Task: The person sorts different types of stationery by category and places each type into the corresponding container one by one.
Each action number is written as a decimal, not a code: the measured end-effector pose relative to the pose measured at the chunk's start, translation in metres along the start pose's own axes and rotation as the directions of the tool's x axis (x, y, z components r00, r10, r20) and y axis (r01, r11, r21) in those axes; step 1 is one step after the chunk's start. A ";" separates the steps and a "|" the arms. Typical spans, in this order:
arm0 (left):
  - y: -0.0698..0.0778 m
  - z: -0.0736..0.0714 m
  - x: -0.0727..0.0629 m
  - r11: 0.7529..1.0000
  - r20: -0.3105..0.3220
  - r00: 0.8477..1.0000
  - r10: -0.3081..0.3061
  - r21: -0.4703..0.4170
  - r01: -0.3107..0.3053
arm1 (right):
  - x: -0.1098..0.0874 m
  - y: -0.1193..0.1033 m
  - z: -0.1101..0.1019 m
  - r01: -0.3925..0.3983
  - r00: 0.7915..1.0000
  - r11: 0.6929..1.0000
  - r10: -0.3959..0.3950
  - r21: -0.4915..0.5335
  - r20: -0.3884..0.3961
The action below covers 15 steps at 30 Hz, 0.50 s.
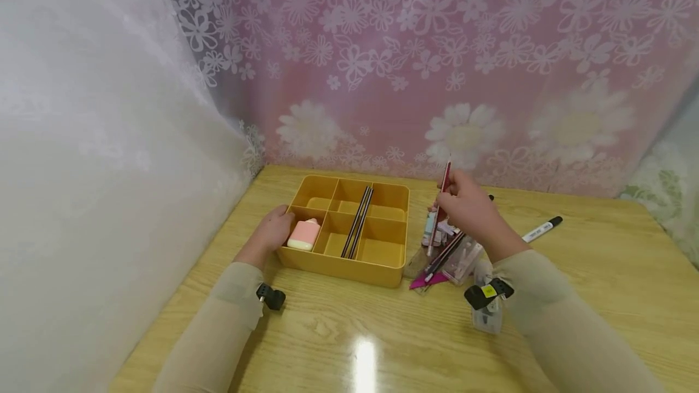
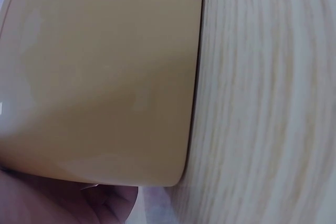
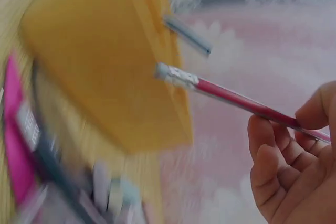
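Observation:
My right hand [image 1: 468,206] pinches a dark red pencil [image 3: 236,99] between thumb and fingers, above a pile of stationery. Its eraser end slants down in the head view and points toward the box in the right wrist view. At the left side of a yellow divided box [image 1: 338,267], my left hand [image 1: 271,230] grips the wall; some of its fingers are hidden. Several dark pencils [image 1: 357,223] lean across the middle compartments. A pink and cream bottle-shaped item [image 1: 304,234] lies in the front left compartment.
Right of the box lie more pencils [image 1: 446,258], a magenta piece [image 1: 428,281], clear cases [image 1: 464,259] and small pastel items. A white marker with a black cap [image 1: 542,229] lies farther right. A pink floral curtain [image 1: 382,77] hangs behind the wooden table [image 1: 306,332].

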State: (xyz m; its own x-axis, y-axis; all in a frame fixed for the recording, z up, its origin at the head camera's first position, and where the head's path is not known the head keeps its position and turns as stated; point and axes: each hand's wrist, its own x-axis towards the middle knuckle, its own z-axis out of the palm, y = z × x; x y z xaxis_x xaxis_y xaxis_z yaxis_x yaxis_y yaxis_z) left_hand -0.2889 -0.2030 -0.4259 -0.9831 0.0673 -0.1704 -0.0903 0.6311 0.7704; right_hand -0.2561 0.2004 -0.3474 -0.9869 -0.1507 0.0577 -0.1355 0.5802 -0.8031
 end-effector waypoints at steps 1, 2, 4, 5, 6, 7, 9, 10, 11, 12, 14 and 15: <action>0.000 0.000 0.001 1.000 -0.002 1.000 0.003 0.001 -0.003 | 0.001 -0.007 0.003 0.016 1.000 0.999 -0.016 0.032 -0.002; 0.000 0.000 0.001 1.000 -0.005 1.000 0.006 0.004 -0.005 | 0.003 -0.013 0.006 0.032 0.999 0.998 -0.032 0.061 0.002; 0.001 0.000 0.001 1.000 -0.007 1.000 0.005 0.010 -0.005 | 0.006 -0.025 0.014 0.061 0.998 0.993 -0.063 0.096 0.013; 0.000 0.000 0.001 1.000 -0.007 1.000 0.005 0.013 -0.005 | 0.007 -0.030 0.019 0.072 0.997 0.991 -0.074 0.111 0.018; 0.001 0.000 0.001 1.000 -0.005 1.000 0.006 0.016 -0.005 | 0.009 -0.035 0.024 0.078 0.996 0.989 -0.082 0.127 0.027; 0.001 0.000 0.000 1.000 -0.004 1.000 0.001 0.014 -0.001 | 0.011 -0.039 0.029 0.079 0.996 0.987 -0.084 0.138 0.036; 0.001 0.000 -0.001 1.000 -0.004 1.000 0.002 0.016 -0.002 | 0.014 -0.046 0.039 0.076 0.995 0.983 -0.086 0.169 0.051; 0.000 0.000 -0.001 1.000 -0.004 1.000 0.005 0.015 -0.004 | 0.016 -0.049 0.044 0.072 0.995 0.981 -0.083 0.182 0.055; 0.000 0.000 -0.001 1.000 -0.003 1.000 0.005 0.016 -0.005 | 0.017 -0.053 0.048 0.069 0.995 0.979 -0.081 0.191 0.060; 0.000 0.000 -0.001 1.000 -0.002 1.000 0.004 0.014 -0.004 | 0.018 -0.055 0.052 0.069 0.995 0.979 -0.082 0.192 0.064; -0.001 0.001 0.000 1.000 0.000 1.000 0.010 0.015 -0.010 | 0.020 -0.058 0.060 0.076 0.994 0.978 -0.090 0.193 0.069; -0.002 0.001 0.000 1.000 0.000 1.000 0.007 0.013 -0.007 | 0.021 -0.059 0.063 0.081 0.992 0.979 -0.097 0.189 0.075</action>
State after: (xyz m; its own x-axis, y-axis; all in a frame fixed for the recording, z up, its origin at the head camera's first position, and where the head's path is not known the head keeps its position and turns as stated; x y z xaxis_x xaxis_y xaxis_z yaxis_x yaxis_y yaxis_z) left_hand -0.2885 -0.2031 -0.4278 -0.9838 0.0717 -0.1645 -0.0810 0.6408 0.7634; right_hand -0.2634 0.1123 -0.3360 -0.9597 -0.2658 0.0907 -0.1963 0.4038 -0.8936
